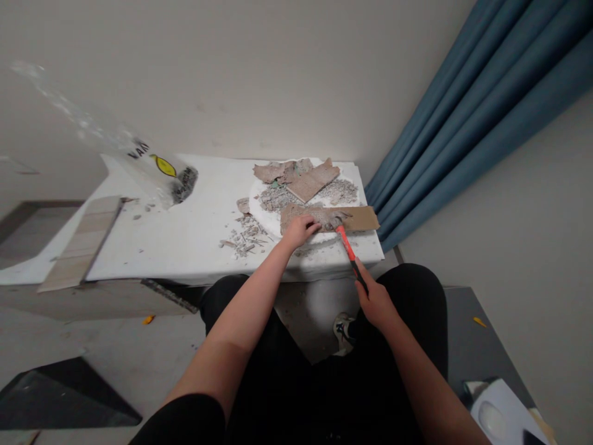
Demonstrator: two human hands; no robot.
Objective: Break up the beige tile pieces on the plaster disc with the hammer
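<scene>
My right hand (pixel 374 301) is wrapped round the black grip of a hammer (pixel 346 245) with a red handle. Its head rests on a strip of brown board (pixel 364 219), among grey crumbs that look like broken plaster. At the strip's near left side, my left hand (pixel 300 231) lies with bent, closed fingers against the crumb-covered part; what they pinch, if anything, is hidden. Beneath is a round white plate (pixel 260 216), bearing torn pieces of board (pixel 312 180) and heaps of grey crumbs (pixel 343 191).
Loose fragments (pixel 248 238) are scattered left of the plate on the white-covered table (pixel 185 241). A clear plastic bag (pixel 160 182) with grey bits inside stands farther left, near a flat board (pixel 86 241). Blue curtains (pixel 445 117) hang at the right, close to the table's end.
</scene>
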